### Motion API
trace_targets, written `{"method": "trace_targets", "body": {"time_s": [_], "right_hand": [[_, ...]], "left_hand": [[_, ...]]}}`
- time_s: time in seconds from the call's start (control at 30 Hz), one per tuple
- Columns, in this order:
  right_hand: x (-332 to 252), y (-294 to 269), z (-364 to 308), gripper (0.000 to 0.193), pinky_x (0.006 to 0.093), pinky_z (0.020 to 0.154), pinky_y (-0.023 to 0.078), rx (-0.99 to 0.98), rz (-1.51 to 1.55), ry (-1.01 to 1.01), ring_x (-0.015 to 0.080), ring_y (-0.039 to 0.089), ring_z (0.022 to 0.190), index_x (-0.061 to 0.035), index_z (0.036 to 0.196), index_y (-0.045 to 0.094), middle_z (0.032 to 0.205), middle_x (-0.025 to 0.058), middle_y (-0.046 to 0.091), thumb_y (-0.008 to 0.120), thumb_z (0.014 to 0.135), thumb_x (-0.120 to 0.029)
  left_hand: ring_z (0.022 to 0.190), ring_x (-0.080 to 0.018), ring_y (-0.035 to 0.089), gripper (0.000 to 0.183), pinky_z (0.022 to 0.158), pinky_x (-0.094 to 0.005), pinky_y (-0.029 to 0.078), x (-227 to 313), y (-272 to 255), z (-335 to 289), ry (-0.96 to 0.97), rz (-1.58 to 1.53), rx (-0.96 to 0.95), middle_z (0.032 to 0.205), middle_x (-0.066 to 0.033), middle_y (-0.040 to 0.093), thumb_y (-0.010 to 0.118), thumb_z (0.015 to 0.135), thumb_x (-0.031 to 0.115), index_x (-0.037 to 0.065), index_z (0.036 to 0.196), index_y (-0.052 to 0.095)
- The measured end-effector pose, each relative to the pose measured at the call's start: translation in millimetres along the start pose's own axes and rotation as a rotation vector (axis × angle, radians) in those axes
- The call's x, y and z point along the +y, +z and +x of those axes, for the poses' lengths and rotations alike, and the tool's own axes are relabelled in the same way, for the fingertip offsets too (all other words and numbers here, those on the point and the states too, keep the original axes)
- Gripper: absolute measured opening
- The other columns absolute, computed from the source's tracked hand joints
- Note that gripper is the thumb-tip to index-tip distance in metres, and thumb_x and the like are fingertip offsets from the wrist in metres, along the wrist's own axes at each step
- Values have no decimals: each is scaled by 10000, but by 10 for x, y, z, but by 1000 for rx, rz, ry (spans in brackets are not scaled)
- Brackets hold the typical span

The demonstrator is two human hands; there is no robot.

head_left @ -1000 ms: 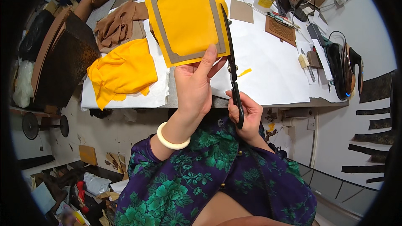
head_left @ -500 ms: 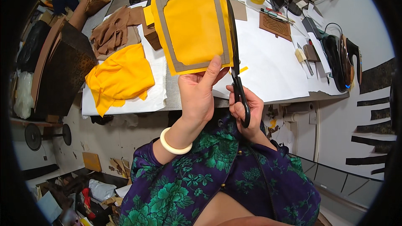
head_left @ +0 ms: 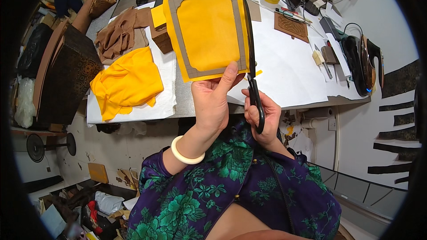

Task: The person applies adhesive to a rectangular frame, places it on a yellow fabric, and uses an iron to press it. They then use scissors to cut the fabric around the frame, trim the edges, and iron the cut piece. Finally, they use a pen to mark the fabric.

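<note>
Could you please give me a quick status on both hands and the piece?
Left hand pinching yellow fabric panel. Right hand working black scissors along its right edge. Nothing in the way.

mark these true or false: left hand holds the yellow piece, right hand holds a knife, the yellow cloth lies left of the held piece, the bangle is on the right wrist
1. The left hand holds the yellow piece with the grey frame. True.
2. The right hand holds a knife. False: it holds black scissors.
3. Loose yellow cloth lies on the table, left of the held piece. True.
4. The cream bangle is on the right wrist. False: it is on the left wrist.
</note>
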State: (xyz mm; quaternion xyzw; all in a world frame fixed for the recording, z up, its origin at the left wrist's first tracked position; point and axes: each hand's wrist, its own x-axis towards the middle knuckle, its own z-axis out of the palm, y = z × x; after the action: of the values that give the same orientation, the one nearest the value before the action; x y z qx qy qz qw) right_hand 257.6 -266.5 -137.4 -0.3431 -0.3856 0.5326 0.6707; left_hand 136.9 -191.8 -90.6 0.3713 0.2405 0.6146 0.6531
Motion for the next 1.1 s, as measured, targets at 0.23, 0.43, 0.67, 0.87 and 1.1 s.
{"method": "trace_targets", "body": {"time_s": [0.23, 0.43, 0.67, 0.87, 1.1], "right_hand": [[9, 21, -6, 402, 151, 608, 380, 19, -19, 1, -3, 494, 707, 89, 1308, 601, 898, -47, 577, 718, 954, -60], [-6, 43, -4, 399, 156, 583, 374, 34, -43, 12, -3, 490, 682, 91, 1301, 601, 884, -49, 575, 722, 961, -79], [6, 55, -18, 392, 156, 582, 373, 56, -67, 18, -1, 493, 678, 95, 1299, 600, 875, -44, 573, 715, 965, -75], [-42, 27, 9, 390, 167, 628, 407, 26, -21, 11, 17, 517, 727, 104, 1294, 605, 906, -23, 585, 690, 939, -35], [-116, 52, 76, 467, 168, 597, 357, 25, 2, -15, 18, 495, 717, 119, 1310, 581, 905, -25, 581, 715, 940, -134]], "left_hand": [[1059, -185, 701, 239, 930, -392, 603, 10, 14, -2, -5, 0, 10, 1143, -81, 714, 674, 1001, 142, 42, 1216, 646], [1054, -188, 701, 234, 935, -397, 597, 14, 27, 8, 0, -7, 25, 1134, -70, 714, 682, 994, 124, 47, 1213, 650], [1043, -189, 701, 235, 926, -395, 596, 11, 27, -1, 5, -20, 40, 1129, -66, 713, 679, 995, 116, 45, 1217, 648], [1042, -191, 698, 233, 912, -391, 597, 8, 5, -10, -8, 2, 26, 1152, -71, 705, 672, 999, 108, 38, 1218, 640], [1030, -198, 699, 234, 917, -385, 590, -11, 5, -75, -42, -13, 5, 1151, -81, 706, 670, 997, 91, 24, 1219, 637]]}}
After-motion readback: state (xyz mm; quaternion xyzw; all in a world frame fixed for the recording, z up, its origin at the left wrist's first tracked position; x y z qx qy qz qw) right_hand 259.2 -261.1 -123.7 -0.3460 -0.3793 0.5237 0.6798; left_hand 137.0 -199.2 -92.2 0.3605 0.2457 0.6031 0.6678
